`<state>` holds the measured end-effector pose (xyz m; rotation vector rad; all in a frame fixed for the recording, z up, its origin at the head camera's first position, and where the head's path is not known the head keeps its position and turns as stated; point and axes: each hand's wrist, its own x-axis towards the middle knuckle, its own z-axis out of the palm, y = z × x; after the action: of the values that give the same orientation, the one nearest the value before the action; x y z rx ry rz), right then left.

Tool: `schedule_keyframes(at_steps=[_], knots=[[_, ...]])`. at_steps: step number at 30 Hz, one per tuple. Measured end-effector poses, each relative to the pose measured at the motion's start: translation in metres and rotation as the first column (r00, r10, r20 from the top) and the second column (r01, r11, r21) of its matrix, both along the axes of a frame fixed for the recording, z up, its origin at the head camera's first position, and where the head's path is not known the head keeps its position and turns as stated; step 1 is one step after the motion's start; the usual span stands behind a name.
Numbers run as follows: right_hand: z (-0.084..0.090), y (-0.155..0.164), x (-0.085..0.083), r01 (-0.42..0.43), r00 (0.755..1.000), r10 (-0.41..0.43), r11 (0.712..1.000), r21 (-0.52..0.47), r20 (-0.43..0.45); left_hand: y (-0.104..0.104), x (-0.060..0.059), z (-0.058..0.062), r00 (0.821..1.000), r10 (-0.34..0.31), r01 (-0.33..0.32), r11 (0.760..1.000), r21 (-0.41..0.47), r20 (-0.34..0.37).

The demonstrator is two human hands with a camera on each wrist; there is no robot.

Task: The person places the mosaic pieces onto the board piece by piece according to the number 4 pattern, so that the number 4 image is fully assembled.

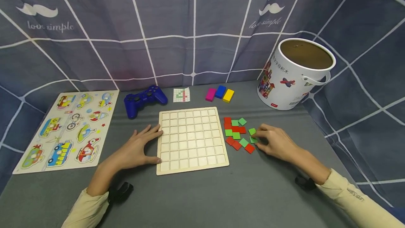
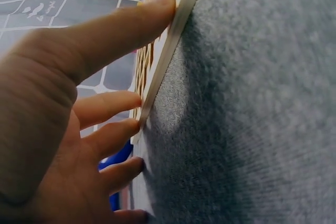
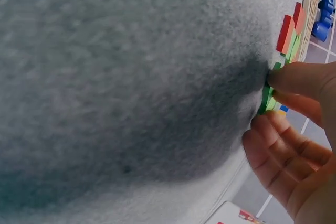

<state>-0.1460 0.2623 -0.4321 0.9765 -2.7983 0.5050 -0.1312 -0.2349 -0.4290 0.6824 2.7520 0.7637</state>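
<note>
A white bucket (image 1: pixel 281 83) with a side handle stood at the back right of the counter (image 1: pixel 202 200), beyond the right hand (image 1: pixel 276 141). A blue game controller (image 1: pixel 145 98), a small gridded card (image 1: pixel 181 95) and three coloured blocks (image 1: pixel 220 92) lay along the back, and a picture puzzle board (image 1: pixel 67 135) lay at the left. Between the grid board (image 1: pixel 192 144) and the right hand sat loose red tiles (image 1: pixel 235 128) and green tiles (image 1: pixel 236 135), some touching.

The left hand (image 1: pixel 131 152) reached in from the left, fingers spread wide, thumb and fingertips against the grid board's left edge. The right hand came in low from the right, thumb and fingers narrowed, pinching one green tile (image 1: pixel 252 139).

The grid board was pale wood with raised square cells; the tiles were thin, flat squares; grey woven cloth covered the counter.
</note>
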Motion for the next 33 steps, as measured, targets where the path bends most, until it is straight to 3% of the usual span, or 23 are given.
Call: schedule_keyframes(at_steps=[3, 8, 15, 23, 28, 33], knots=[[-0.004, -0.003, -0.001, -0.006, 1.000, 0.006, 1.000, -0.021, -0.015, -0.004, 0.002, -0.001, 1.000, -0.003, 0.003, 1.000, 0.002, 0.004], [-0.006, 0.006, 0.003, -0.012, 0.999, 0.010, 0.999, -0.040, -0.039, 0.003, -0.004, -0.002, 0.999, -0.031, 0.031, 0.999, 0.006, 0.021], [-0.007, 0.000, -0.001, -0.057, 0.996, 0.054, 0.998, -0.041, -0.072, -0.003, -0.001, -0.002, 1.000, -0.002, 0.002, 1.000, 0.005, 0.025], [-0.003, -0.005, -0.003, -0.091, 0.995, 0.089, 0.995, -0.042, -0.042, -0.008, 0.002, -0.003, 1.000, 0.009, -0.010, 1.000, 0.020, 0.020], [0.011, -0.014, -0.015, -0.068, 0.998, 0.067, 0.994, -0.090, -0.013, -0.006, 0.004, -0.004, 1.000, -0.001, 0.000, 0.999, 0.038, 0.031], [0.016, -0.044, -0.041, -0.118, 0.991, 0.127, 0.972, -0.202, 0.033, -0.004, 0.002, -0.005, 0.999, -0.005, 0.003, 0.998, 0.058, 0.033]])
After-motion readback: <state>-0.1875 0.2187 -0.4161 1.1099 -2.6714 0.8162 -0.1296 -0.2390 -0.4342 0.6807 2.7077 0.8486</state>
